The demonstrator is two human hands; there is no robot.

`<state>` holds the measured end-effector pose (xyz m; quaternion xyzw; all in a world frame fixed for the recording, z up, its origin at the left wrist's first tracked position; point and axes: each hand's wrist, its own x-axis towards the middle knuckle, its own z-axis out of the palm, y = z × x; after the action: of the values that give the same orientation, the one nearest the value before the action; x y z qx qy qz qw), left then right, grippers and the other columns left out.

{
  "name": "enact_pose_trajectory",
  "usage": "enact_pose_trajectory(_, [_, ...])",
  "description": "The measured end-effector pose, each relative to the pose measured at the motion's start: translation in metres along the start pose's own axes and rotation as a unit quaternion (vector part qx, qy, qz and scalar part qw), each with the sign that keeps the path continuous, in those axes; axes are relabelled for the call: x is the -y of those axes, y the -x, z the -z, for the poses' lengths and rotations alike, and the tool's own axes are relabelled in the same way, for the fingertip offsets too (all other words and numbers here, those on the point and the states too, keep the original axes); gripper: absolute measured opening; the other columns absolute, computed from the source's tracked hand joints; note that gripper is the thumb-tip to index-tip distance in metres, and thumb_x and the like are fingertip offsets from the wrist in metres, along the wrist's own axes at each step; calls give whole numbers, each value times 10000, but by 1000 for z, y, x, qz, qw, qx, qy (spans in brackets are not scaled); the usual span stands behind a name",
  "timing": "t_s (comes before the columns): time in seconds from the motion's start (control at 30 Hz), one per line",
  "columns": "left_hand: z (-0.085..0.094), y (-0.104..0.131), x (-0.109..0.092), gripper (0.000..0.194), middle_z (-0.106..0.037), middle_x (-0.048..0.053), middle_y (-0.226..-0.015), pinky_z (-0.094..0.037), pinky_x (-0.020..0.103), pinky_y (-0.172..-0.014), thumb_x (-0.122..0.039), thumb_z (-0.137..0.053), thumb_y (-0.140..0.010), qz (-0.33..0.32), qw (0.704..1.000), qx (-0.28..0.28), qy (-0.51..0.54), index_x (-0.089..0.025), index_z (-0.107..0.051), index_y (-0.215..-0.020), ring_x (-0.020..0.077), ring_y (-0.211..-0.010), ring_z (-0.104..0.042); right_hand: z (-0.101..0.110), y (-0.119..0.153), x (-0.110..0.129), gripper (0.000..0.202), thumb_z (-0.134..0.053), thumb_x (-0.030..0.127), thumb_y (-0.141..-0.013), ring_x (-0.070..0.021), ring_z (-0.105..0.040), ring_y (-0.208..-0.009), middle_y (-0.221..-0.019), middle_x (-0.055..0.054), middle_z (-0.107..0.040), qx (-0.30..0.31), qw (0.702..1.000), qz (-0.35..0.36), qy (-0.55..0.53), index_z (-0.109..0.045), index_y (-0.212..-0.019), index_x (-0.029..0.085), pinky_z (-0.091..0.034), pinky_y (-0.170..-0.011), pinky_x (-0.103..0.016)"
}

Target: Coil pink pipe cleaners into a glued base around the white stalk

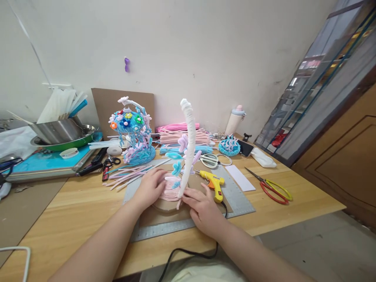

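Your left hand (150,187) is seemingly steadying the pink base (170,192) (can't tell its grip); your right hand (207,211), fingers spread, is likely bracing the stalk (190,145).

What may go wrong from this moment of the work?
The yellow glue gun lies close to the right hand; if hot, it might burn it. Its black cord passes over the edge of the table, so a snag could drag the gun. The tall white stem looks top-heavy and might tip.

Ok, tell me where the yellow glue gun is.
In the head view, the yellow glue gun lies just right of center, beyond the right hand and left of the white card.
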<state>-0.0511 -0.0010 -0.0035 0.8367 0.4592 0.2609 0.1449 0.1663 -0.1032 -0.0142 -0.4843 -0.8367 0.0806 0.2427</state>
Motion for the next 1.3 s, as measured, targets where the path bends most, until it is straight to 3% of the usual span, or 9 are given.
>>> enact_pose_trajectory(0.17, [11, 7, -28, 324, -616, -28, -1269, -354, 370, -1062, -240, -452, -877, -110, 987, 115, 22, -350, -670, -1091, 220, -1200, -523, -3, 2, -4, 579, -420, 32, -750, -192, -439, -1285, -1389, -35, -520, 10, 1000, -2, 0, -552, -1261, 268, -81, -1118, -540])
enact_pose_trajectory(0.37, [19, 8, -32, 309, -591, -24, -1313, -283, 410, -1111, -306, -431, -926, -124, 976, 179, 7, -319, -652, -1142, 222, -1229, -501, -4, 4, -6, 519, -433, 76, -834, -193, -419, -1307, -1406, -27, -504, 10, 1000, 7, 0, -508, -1300, 291, -110, -1111, -549])
enact_pose_trajectory(0.5, [16, 8, -25, 319, -553, 10, -1356, -185, 522, -1127, -428, -494, -901, -91, 980, 174, -20, -303, -640, -1157, 291, -1307, -404, -8, 1, -7, 362, -451, 153, -916, -197, -477, -1252, -1335, -29, -571, -9, 1000, 3, 3, -564, -1228, 297, -199, -1087, -517])
enact_pose_trajectory(0.63, [14, 10, -24, 359, -506, 0, -1402, -203, 535, -1107, -476, -518, -881, -70, 983, 167, -37, -337, -603, -1201, 315, -1349, -332, -10, -7, -7, 286, -468, 142, -923, -182, -549, -1153, -1231, -16, -643, -28, 1000, -6, 7, -638, -1088, 302, -264, -1050, -463])
enact_pose_trajectory(0.8, [6, 11, -29, 353, -541, -3, -1360, -213, 507, -1101, -476, -494, -893, -44, 987, 140, -64, -336, -598, -1200, 301, -1365, -297, -4, -16, -16, 336, -459, 83, -902, -173, -558, -1163, -1203, -4, -668, -28, 1000, 5, 5, -668, -1052, 299, -184, -1101, -461])
enact_pose_trajectory(1.0, [-20, 12, -35, 433, -418, 36, -1467, -152, 593, -1084, -470, -430, -917, 34, 991, 69, -114, -330, -489, -1322, 325, -1381, -259, 3, -21, -22, 231, -559, 163, -856, -188, -573, -1152, -1198, -11, -672, -30, 999, -15, -18, -671, -1026, 272, -60, -1134, -506])
enact_pose_trajectory(1.13, [-27, 12, -38, 425, -476, 37, -1421, -154, 595, -1087, -451, -456, -902, 63, 988, 47, -130, -324, -502, -1304, 322, -1380, -261, -5, -19, -15, 258, -631, 311, -832, -218, -550, -1180, -1250, -74, -633, -52, 996, -58, -33, -637, -1080, 239, -85, -1123, -538])
enact_pose_trajectory(1.3, [-25, 11, -39, 446, -494, 36, -1404, -174, 580, -1090, -434, -467, -895, 64, 988, 47, -136, -327, -478, -1327, 306, -1371, -286, -14, -20, -13, 171, -619, 283, -842, -213, -557, -1167, -1210, -74, -652, -68, 994, -78, -44, -643, -1002, 230, -125, -1117, -535])
